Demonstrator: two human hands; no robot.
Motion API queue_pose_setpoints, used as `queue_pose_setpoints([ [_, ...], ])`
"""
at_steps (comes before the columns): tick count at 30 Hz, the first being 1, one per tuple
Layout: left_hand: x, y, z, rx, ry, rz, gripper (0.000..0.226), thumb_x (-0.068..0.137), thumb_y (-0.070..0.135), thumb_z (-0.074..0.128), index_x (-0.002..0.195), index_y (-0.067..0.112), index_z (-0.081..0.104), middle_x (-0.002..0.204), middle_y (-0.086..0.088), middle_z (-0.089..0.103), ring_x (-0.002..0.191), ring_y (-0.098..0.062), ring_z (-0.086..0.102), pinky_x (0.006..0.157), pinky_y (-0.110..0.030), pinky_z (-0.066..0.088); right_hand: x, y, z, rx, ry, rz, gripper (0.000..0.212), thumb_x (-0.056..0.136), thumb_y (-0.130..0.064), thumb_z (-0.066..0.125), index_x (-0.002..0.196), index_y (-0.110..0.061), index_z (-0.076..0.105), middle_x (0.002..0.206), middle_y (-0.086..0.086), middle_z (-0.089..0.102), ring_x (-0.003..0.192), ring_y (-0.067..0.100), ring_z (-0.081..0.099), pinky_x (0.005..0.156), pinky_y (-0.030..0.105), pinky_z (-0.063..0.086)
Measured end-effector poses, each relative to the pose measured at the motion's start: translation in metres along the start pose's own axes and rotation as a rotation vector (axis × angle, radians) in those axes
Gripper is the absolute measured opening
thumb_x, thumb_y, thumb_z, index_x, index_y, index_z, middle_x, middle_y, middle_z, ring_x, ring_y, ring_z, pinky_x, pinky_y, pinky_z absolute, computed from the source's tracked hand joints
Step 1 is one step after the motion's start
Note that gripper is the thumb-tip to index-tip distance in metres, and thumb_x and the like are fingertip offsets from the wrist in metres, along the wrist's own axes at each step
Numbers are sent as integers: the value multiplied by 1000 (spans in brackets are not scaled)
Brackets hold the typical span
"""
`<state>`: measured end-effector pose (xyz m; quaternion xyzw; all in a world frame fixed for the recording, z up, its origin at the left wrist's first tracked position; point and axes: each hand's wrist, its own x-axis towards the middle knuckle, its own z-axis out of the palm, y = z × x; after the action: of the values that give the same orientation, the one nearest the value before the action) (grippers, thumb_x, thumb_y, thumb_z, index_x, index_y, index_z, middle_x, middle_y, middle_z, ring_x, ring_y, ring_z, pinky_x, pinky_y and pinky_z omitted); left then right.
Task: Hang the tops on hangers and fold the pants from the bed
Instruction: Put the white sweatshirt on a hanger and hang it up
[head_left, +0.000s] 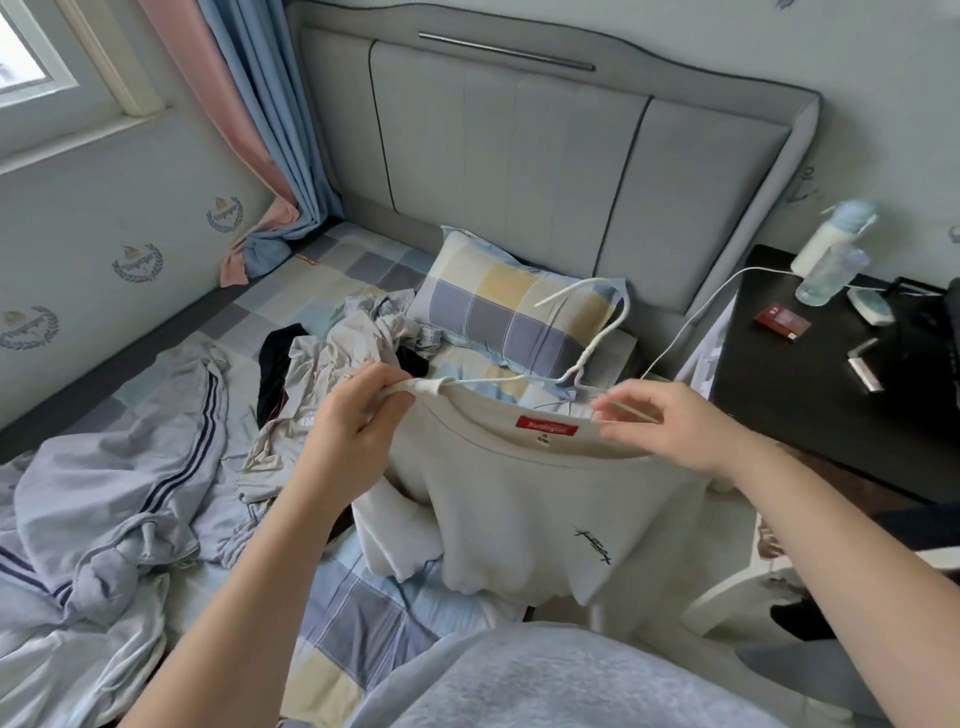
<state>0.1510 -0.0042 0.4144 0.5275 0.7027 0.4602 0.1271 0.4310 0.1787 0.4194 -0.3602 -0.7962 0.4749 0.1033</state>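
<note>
Left fingers (382, 382) pinch cream cotton T-shirt (519, 499) shoulder, right fingers (639, 392) pinch thin white wire hanger (588, 354) arm; we should stretch collar, ease arm under.

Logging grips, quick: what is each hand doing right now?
Left hand: grips the cream top's shoulder over the hanger end.
Right hand: pinches the top's collar.

Checked bed with clothes strewn over it

On the bed (363, 613), a checked pillow (509, 312) lies far by the headboard, a heap of crumpled clothes (358, 338) just left of it, and pale blue striped pants (130, 467) near left.
</note>
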Motion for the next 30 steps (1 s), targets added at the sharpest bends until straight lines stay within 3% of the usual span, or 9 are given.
queue_pose_setpoints([
  [3, 1, -10, -12, -13, 45, -34, 16, 96, 3, 60, 92, 18, 64, 77, 14, 57, 73, -1, 49, 65, -12, 35, -7, 32, -13, -54, -64, 100, 22, 84, -13, 79, 87, -34, 75, 84, -16, 73, 81, 0, 63, 75, 15, 46],
  [6, 2, -18, -23, -26, 77, -51, 33, 96, 11, 61, 89, 43, 61, 80, 15, 58, 77, -5, 51, 68, -16, 36, -13, 51, -24, -127, -130, 156, 27, 86, -10, 78, 80, -37, 77, 75, -15, 72, 73, -6, 60, 68, 12, 44],
  [11, 0, -30, -31, 8, 58, -60, 33, 97, 3, 60, 96, 36, 66, 83, 1, 54, 74, -8, 48, 70, -13, 35, -11, 61, -33, -247, 47, 182, 6, 83, -18, 80, 81, -20, 75, 82, 5, 73, 85, 29, 67, 82, 43, 52],
  [15, -2, -38, -37, 116, 66, -64, 15, 96, 2, 60, 107, 6, 71, 84, -11, 53, 76, -13, 47, 68, -10, 34, -12, 50, -32, -202, 295, 65, 18, 84, -22, 79, 75, -34, 70, 75, -12, 70, 67, 3, 61, 69, 30, 48],
  [18, -3, -40, -41, 124, 96, -53, 15, 96, 2, 61, 107, 3, 70, 82, -9, 52, 71, -7, 45, 67, -9, 34, -18, 36, -29, -199, 372, -117, 17, 87, -18, 75, 80, -33, 70, 83, -12, 68, 77, 7, 62, 70, 18, 46],
  [21, -4, -35, -34, 102, 108, -32, 16, 96, 1, 60, 108, 3, 70, 82, -5, 52, 74, -10, 46, 68, -11, 35, -29, 22, -22, -208, 375, -289, 14, 88, -13, 71, 88, -26, 69, 100, -14, 66, 94, 8, 63, 80, 12, 45],
  [26, -2, -22, -17, -87, 107, -29, 20, 95, 0, 60, 106, 15, 69, 80, 14, 55, 73, -6, 48, 69, -12, 36, -58, 17, -15, -157, 354, -153, 16, 93, -27, 65, 91, -40, 57, 89, -13, 67, 80, 4, 62, 68, 12, 44],
  [28, 2, -13, -8, -149, 70, -1, 29, 95, -2, 60, 101, 26, 68, 80, 13, 57, 72, -1, 49, 68, -11, 37, -72, 17, -17, -178, 358, -125, 6, 91, -38, 61, 96, -39, 59, 91, -16, 67, 84, 2, 63, 70, 12, 45],
  [30, 8, -1, 3, -218, 18, 20, 38, 95, -2, 61, 99, 35, 66, 80, 16, 60, 71, 4, 51, 66, -9, 39, -88, 17, -19, -226, 367, -150, 19, 89, -45, 57, 97, -29, 63, 86, -14, 64, 79, 7, 61, 67, 15, 44],
])
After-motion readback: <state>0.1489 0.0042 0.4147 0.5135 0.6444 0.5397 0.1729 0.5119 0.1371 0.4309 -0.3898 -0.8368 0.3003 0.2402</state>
